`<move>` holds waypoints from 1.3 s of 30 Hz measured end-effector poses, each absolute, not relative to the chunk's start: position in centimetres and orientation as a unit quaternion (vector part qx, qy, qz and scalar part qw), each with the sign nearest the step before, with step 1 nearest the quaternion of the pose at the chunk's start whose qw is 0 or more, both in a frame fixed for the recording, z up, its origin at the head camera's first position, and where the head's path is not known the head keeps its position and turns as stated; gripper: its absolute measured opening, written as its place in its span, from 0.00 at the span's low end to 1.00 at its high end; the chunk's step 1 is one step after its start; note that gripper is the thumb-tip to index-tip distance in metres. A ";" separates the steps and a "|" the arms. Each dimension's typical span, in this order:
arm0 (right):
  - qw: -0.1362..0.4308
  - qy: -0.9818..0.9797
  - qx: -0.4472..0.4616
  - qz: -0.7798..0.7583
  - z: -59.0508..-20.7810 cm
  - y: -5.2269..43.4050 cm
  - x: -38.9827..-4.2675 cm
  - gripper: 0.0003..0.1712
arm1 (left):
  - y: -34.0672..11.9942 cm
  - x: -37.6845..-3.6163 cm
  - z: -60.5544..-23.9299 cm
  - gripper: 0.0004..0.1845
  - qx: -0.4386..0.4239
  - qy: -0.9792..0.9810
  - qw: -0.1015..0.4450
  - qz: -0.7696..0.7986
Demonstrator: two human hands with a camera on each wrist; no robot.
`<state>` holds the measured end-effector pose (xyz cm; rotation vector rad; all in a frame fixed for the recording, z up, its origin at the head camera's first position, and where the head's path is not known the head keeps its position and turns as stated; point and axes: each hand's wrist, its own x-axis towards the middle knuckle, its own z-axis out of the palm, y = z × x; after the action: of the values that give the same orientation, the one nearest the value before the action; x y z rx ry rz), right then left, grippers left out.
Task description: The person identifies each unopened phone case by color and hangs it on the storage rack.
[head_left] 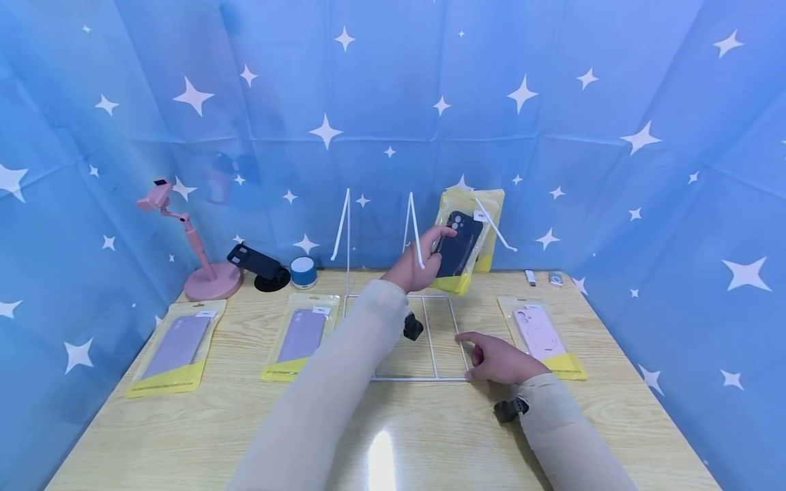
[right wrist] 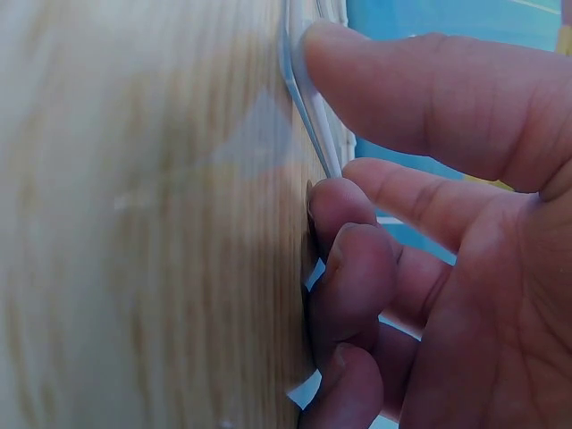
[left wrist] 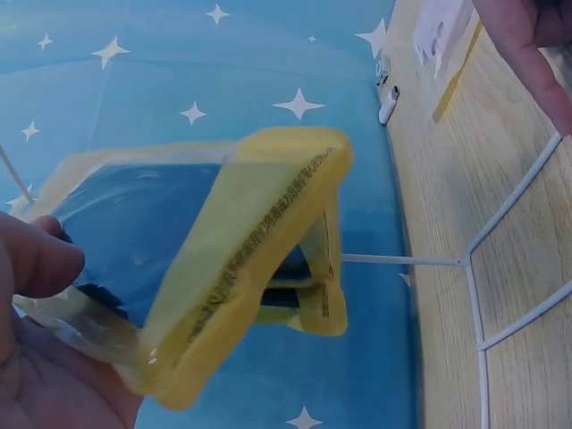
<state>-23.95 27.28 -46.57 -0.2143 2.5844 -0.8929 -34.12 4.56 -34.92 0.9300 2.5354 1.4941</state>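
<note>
My left hand [head_left: 417, 266] pinches a clear-and-yellow pouch with a dark phone case [head_left: 460, 249], thumb on one face in the left wrist view. The pouch is raised at the right hook [head_left: 496, 225] of a white wire display rack [head_left: 432, 337]. Behind it hangs another yellow-edged pouch [head_left: 493, 235]. Down on the table, my right hand [head_left: 500, 358] holds the right side of the rack's base, thumb by the front corner and index finger farther back along the wire. Its other fingers are curled, as the right wrist view shows.
Pouches with purple cases [head_left: 178, 346] [head_left: 302, 335] lie left of the rack, one with a pink case [head_left: 540, 334] to the right. Behind stand a pink stand [head_left: 205, 256], a black phone-shaped item [head_left: 254, 261] on a round base and a blue-and-white cylinder [head_left: 303, 271]. Small items [head_left: 555, 278] lie back right.
</note>
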 end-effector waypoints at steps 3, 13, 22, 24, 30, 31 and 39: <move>0.199 0.923 -0.071 -0.322 -46.7 27.1 -23.9 0.42 | 4.7 -34.3 -35.0 0.29 0.293 0.824 0.037 0.484; 0.201 0.921 -0.078 -0.324 -46.9 27.0 -23.7 0.43 | 4.7 -34.3 -35.8 0.32 0.293 0.843 0.035 0.449; 0.203 0.919 -0.076 -0.329 -46.9 27.2 -23.7 0.42 | 3.9 -34.0 -36.8 0.32 0.291 0.850 0.042 0.438; 0.201 0.920 -0.080 -0.327 -47.0 27.2 -23.7 0.43 | 3.5 -33.8 -37.1 0.33 0.290 0.851 0.035 0.437; 0.195 0.922 -0.088 -0.323 -47.0 27.3 -23.8 0.42 | 2.0 -32.6 -38.9 0.34 0.291 0.871 0.017 0.395; 0.196 0.922 -0.085 -0.324 -47.0 27.3 -23.9 0.42 | 1.8 -32.4 -39.3 0.33 0.292 0.874 0.020 0.388; 0.195 0.923 -0.083 -0.321 -46.7 27.3 -24.1 0.43 | -1.4 -29.7 -41.6 0.27 0.303 0.871 0.046 0.385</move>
<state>-24.07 27.29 -46.75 -0.2334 2.5880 -0.8996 -29.72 -1.38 -41.56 0.9239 2.6586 1.1762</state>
